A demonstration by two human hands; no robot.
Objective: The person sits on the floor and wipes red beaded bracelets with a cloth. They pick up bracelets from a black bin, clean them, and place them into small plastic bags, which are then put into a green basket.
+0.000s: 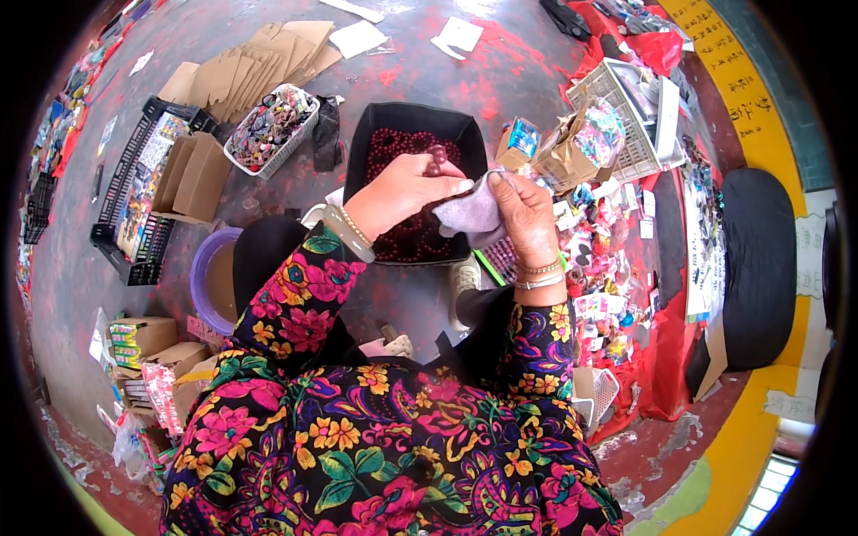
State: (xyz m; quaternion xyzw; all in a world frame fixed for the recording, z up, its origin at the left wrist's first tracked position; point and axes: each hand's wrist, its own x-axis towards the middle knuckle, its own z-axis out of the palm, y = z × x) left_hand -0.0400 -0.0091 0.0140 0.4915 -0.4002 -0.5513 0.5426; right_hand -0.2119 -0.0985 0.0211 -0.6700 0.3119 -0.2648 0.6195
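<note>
My left hand [393, 192] is closed around some dark red beads [436, 159], part of which show above the fingers; whether they are strung cannot be made out. Gripped in my right hand [529, 219] is a lilac cloth [470, 214], which hangs down toward the left and meets the left thumb. Both hands are over a black bin [371, 134] with many similar dark red beads [389, 147] inside. My forearms and hands hide the middle of the bin.
Left of the bin stand a white basket [308, 129] of small trinkets, a black crate [107, 219] and a purple basin [198, 286]. Flattened cardboard [237, 76] lies behind. At right are an open carton [559, 170], a pale crate [626, 125] and scattered small packaged goods [608, 259].
</note>
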